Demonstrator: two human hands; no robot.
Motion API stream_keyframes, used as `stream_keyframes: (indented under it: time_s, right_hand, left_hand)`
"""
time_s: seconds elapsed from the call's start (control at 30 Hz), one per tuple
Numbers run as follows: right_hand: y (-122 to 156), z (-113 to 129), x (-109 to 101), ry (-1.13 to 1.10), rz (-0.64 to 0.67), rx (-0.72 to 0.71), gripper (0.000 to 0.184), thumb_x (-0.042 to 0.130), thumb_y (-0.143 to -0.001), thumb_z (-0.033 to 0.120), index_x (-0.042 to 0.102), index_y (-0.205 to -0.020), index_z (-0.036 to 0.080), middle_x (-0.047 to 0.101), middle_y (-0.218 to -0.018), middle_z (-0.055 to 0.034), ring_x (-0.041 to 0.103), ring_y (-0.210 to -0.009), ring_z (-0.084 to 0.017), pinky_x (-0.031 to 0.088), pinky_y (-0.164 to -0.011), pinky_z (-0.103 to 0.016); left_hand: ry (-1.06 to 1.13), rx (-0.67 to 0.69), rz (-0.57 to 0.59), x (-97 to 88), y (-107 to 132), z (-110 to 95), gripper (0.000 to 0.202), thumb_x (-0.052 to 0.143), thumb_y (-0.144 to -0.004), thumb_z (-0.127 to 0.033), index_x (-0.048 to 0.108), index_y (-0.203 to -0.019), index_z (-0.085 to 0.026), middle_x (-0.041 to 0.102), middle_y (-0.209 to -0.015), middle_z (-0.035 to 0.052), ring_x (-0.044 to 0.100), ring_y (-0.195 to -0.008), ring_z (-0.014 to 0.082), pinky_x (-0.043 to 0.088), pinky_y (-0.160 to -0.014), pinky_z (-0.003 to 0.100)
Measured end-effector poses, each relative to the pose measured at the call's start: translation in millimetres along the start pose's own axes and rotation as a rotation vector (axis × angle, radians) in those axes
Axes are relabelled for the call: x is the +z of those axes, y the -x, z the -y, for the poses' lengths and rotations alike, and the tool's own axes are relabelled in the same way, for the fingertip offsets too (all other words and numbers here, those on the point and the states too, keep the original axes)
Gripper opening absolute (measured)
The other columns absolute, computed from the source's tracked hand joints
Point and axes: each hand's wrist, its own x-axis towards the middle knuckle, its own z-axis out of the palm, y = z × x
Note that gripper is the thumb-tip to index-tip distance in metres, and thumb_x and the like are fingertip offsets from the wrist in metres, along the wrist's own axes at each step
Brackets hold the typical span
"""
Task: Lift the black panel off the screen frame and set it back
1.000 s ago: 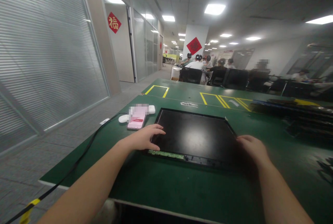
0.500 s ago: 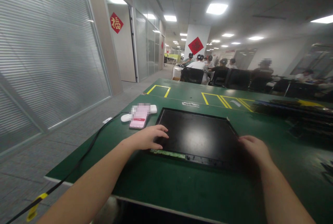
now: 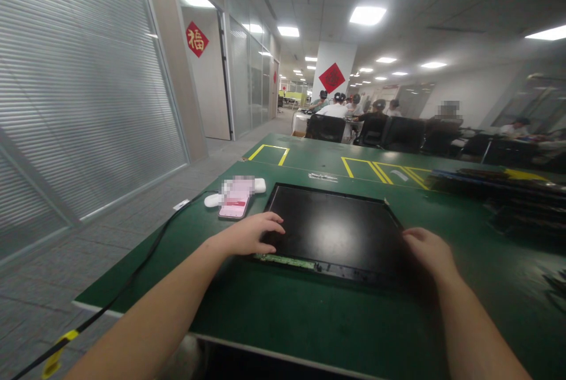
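Screen (image 3: 336, 227), between left hand (image 3: 253, 234) and right hand (image 3: 431, 251)

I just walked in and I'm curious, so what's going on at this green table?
Someone has both bare hands at a black flat panel lying on the green table. The left hand is over its left edge, thumb and fingers apart; the right hand is at its right edge, its grip unclear. A green circuit strip shows along the panel's near edge. A phone lies to the left, beyond the left hand.
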Motion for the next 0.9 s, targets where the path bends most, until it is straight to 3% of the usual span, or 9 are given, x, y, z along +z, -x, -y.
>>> stream_keyframes:
  time_s: [0.13,0.27,0.43,0.7,0.9]
  right_hand:
    - [5.1,8.1,3.6,-0.052,0.015,-0.139,0.038,0.055,-0.075,0.037,0.075,-0.104,0.026,0.074,-0.111,-0.0058,0.067,-0.105,-0.028,0.05,-0.09,-0.037]
    - [8.9,12.9,15.5,-0.145,0.131,-0.339,0.047,0.058,-0.077,0.035,0.071,-0.121,0.026,0.064,-0.134,-0.0036,0.055,-0.128,-0.026,0.04,-0.109,-0.038]
    - [7.4,9.8,23.9,-0.112,0.23,-0.311,0.044,0.059,-0.077,0.031,0.073,-0.118,0.026,0.065,-0.131,-0.0035,0.058,-0.125,-0.026,0.04,-0.11,-0.038]
    - [6.0,9.3,21.9,-0.128,0.232,-0.317,0.038,0.059,-0.078,0.029,0.076,-0.111,0.025,0.066,-0.13,-0.0023,0.058,-0.125,-0.025,0.04,-0.111,-0.037]
    - [7.0,10.6,21.0,-0.138,0.227,-0.317,0.038,0.058,-0.077,0.029,0.076,-0.11,0.024,0.067,-0.128,-0.0029,0.059,-0.124,-0.025,0.041,-0.11,-0.038]
  left_hand:
    - [-0.075,-0.112,-0.086,7.5,-2.2,3.6,0.045,0.068,-0.084,-0.042,0.066,-0.125,-0.021,0.051,-0.144,0.0142,0.049,-0.132,0.0316,0.04,-0.11,0.045]
    - [-0.203,-0.244,-0.198,17.4,-7.3,11.7,0.043,0.054,-0.092,-0.032,0.061,-0.13,-0.014,0.049,-0.145,0.0195,0.045,-0.135,0.0336,0.037,-0.113,0.048]
    - [-0.328,-0.363,-0.177,21.5,-11.6,17.9,0.038,0.044,-0.093,-0.02,0.065,-0.123,-0.008,0.055,-0.137,0.022,0.051,-0.128,0.0331,0.039,-0.111,0.045]
    - [-0.327,-0.394,-0.201,29.2,-14.1,22.4,0.04,0.038,-0.091,-0.012,0.069,-0.116,-0.012,0.062,-0.128,0.0191,0.057,-0.12,0.0309,0.045,-0.103,0.043]
    - [-0.333,-0.438,-0.205,32.5,-14.8,21.1,0.044,0.036,-0.09,-0.008,0.065,-0.123,-0.01,0.06,-0.129,0.0193,0.055,-0.122,0.0304,0.044,-0.104,0.042]
